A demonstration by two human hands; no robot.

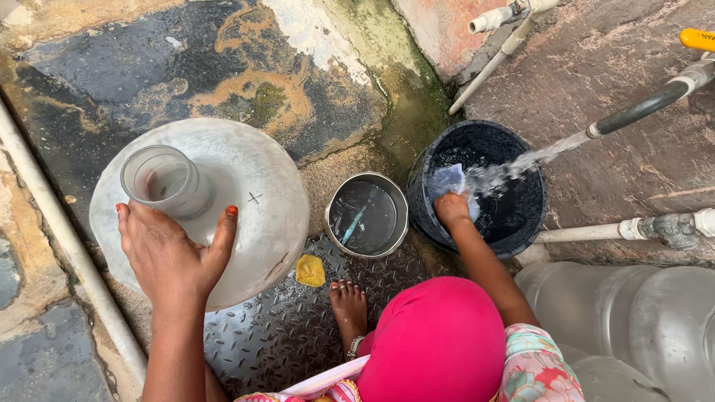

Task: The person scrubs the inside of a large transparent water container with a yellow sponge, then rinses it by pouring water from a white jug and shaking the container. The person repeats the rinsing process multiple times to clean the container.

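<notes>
My left hand [175,253] wraps around the base of the neck of a large translucent water jug [253,186], which lies tilted on the ground with its open mouth toward the upper left. My right hand [452,210] reaches into a black bucket [521,223] and holds a pale blue cloth [449,181] under a stream of water. The water shoots from a dark hose on a tap pipe [640,110] at the upper right. My bare foot [348,301] rests on a patterned metal plate, and my pink-clad knee [439,339] is below the right arm.
A steel pot [331,223] of water with a thin blue stick in it stands between jug and bucket. A yellow scrap [310,270] lies near the foot. More clear jugs [633,320] lie at the lower right. A white pipe [67,246] runs along the left.
</notes>
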